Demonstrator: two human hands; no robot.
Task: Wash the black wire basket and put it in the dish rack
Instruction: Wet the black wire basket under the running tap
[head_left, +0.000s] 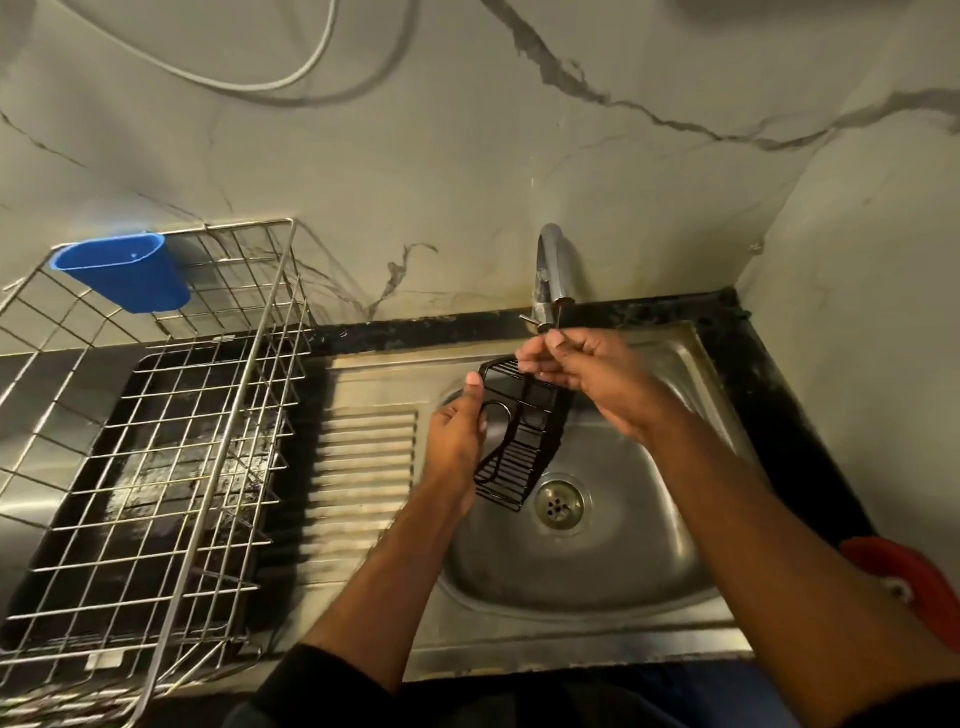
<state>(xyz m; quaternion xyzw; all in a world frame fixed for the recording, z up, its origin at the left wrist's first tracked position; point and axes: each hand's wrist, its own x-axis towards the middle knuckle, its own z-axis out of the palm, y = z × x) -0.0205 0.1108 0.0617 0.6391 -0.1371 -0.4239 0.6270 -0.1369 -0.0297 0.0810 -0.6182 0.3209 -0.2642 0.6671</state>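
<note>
The black wire basket (522, 436) hangs tilted over the steel sink bowl (613, 561), just below the tap (551, 270). My left hand (460, 431) grips its left edge, thumb on the upper rim. My right hand (587, 371) is at the basket's top right corner, with its fingertips pinched close to the tap's small lever; whether they touch the lever or the basket I cannot tell. No water stream is visible. The steel wire dish rack (156, 441) stands to the left on the counter, with nothing on its grid.
A blue plastic cup holder (122, 278) hangs on the rack's back left rim. The ribbed drainboard (363, 467) lies between rack and bowl. The drain (560, 504) sits under the basket. A red object (904, 577) lies at the right counter edge. Marble walls close the back and right.
</note>
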